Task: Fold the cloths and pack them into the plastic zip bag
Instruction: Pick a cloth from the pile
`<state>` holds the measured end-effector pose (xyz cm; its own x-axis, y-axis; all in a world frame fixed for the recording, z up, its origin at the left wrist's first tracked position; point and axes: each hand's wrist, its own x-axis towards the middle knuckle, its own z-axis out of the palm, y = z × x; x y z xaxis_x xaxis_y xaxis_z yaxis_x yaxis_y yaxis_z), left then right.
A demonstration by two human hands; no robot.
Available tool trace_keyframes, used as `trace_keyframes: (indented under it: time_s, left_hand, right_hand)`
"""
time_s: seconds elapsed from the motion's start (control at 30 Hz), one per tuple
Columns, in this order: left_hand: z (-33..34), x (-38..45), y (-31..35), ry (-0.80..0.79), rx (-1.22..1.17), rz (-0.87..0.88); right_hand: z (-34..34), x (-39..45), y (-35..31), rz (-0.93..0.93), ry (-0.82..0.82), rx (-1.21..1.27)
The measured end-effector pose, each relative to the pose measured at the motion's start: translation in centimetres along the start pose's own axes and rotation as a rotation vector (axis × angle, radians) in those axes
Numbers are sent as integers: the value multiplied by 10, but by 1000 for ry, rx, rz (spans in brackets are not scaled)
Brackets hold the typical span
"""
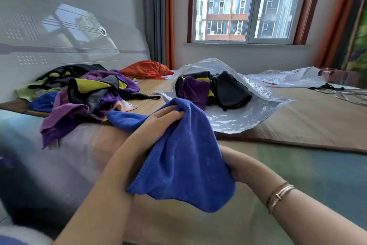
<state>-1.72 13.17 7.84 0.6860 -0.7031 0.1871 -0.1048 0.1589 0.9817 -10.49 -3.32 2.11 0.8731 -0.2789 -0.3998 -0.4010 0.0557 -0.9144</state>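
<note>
Both hands clamped on blue cloth [184,157]: left hand [164,117] at 11, right hand [236,167] at 4, spread for folding; zip bag [248,113] gaping at 1, ready.

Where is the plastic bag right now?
The plastic bag lies on the bed, right of centre, beyond the blue cloth, with the cloth pile to its left.

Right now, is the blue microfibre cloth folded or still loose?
Loose: the blue microfibre cloth hangs bunched and unfolded between the left hand and right hand, outside the clear plastic zip bag.
</note>
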Motion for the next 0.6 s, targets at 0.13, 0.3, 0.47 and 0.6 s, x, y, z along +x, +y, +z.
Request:
trace_keyframes:
  time_s: [0.13,0.3,0.47,0.6]
  left_hand:
    - [11,-13,1,-116,-50,24]
    - [7,-7,3,-65,-117,-61]
    - [-1,-6,-6,-36,-216,-260]
    - [2,-3,-9,-13,-325,-322]
  right_hand:
    - [0,-5,0,20,-19,-17]
    - [-18,-27,-15,-114,-42,216]
    - [-60,-57,-25,-335,14,414]
    - [-77,-71,-26,-517,77,474]
